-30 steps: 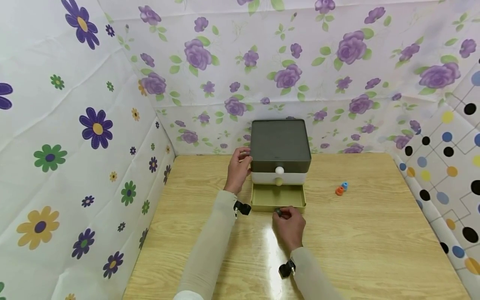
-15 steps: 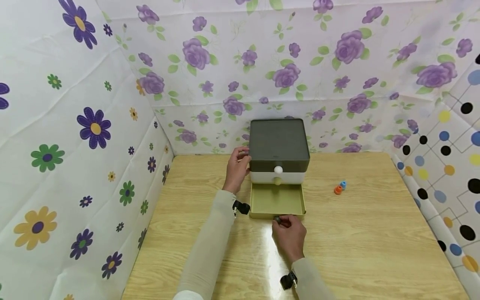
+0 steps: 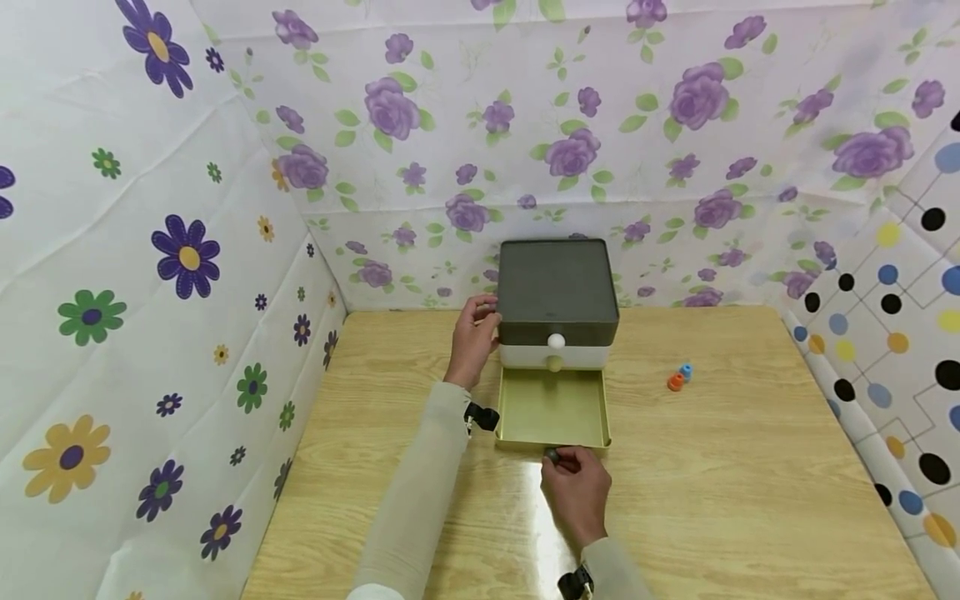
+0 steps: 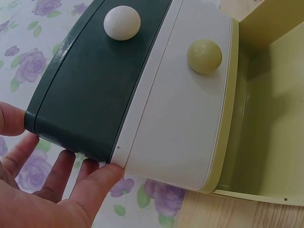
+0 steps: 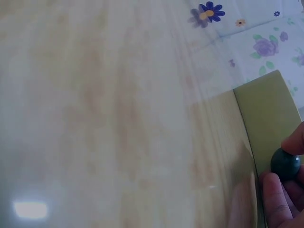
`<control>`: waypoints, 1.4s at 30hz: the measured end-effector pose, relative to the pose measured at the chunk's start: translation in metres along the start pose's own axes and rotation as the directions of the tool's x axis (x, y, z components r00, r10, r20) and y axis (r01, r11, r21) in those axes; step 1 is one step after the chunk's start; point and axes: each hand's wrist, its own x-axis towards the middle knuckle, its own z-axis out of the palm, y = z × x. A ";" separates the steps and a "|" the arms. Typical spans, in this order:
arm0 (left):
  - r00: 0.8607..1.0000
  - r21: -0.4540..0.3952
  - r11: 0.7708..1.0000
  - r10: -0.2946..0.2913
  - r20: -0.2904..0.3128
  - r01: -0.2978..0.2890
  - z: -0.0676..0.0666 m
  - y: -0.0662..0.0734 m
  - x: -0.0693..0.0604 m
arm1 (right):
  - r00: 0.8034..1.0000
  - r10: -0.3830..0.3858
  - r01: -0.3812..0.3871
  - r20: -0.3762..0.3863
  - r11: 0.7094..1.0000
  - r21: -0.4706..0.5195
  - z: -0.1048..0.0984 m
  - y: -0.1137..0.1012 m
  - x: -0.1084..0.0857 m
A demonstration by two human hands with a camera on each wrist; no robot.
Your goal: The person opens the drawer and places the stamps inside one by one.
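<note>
A small drawer cabinet (image 3: 557, 282) with a dark green top section stands against the back wall. Its olive-yellow bottom drawer (image 3: 551, 408) is pulled far out, with nothing lying in it. My right hand (image 3: 581, 492) pinches the round dark green knob (image 5: 285, 164) on that drawer's front between thumb and fingers. At the cabinet's left side, my left hand (image 3: 472, 342) rests its extended fingertips on the green and white sections, as the left wrist view shows. The upper drawers, with a white knob (image 4: 122, 23) and an olive-yellow knob (image 4: 204, 56), are closed.
To the right of the cabinet, a small orange piece (image 3: 676, 382) and a small blue piece (image 3: 686, 372) sit side by side on the wooden table (image 3: 750, 467). Flower-patterned sheets (image 3: 420, 158) hang behind and at the left; a dotted sheet hangs at the right.
My right hand has moved toward me with the knob, and the bottom drawer has slid further out. The left hand has stayed at the cabinet's side.
</note>
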 end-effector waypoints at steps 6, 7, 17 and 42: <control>1.000 0.005 1.000 0.004 0.001 -0.004 0.001 -0.001 -0.001 | 1.000 -0.009 0.009 -0.016 1.000 -0.002 0.001 0.003 -0.007; 1.000 0.008 1.000 0.005 0.000 -0.005 0.001 -0.001 -0.001 | 1.000 -0.009 0.009 -0.019 1.000 -0.001 0.001 0.003 -0.008; 1.000 0.007 1.000 0.003 0.005 -0.003 0.001 -0.003 -0.002 | 1.000 -0.019 0.019 -0.019 1.000 -0.011 0.000 0.004 -0.011; 1.000 0.019 1.000 0.006 0.009 -0.007 -0.002 -0.003 0.000 | 0.976 -0.205 0.187 -0.069 0.960 -0.206 -0.094 -0.017 0.056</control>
